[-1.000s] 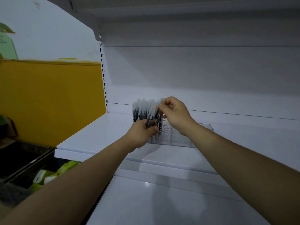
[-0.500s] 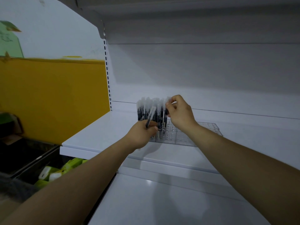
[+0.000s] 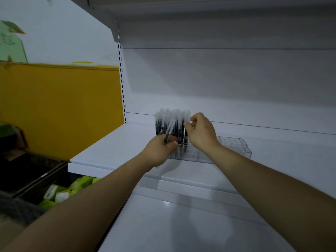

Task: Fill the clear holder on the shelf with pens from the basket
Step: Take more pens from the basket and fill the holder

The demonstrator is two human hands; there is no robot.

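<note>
The left hand (image 3: 160, 151) is gripping a tilted pen (image 3: 169, 130) while the right hand (image 3: 200, 133) is pinching the cap of an upright pen (image 3: 188, 115) standing among others at the left end of the clear holder (image 3: 234, 148) on the shelf (image 3: 109, 148).

The clear holder (image 3: 234, 148) is lying flat on the white shelf (image 3: 109, 148). Black pens (image 3: 163, 122) with clear caps are standing up in its left end.
</note>
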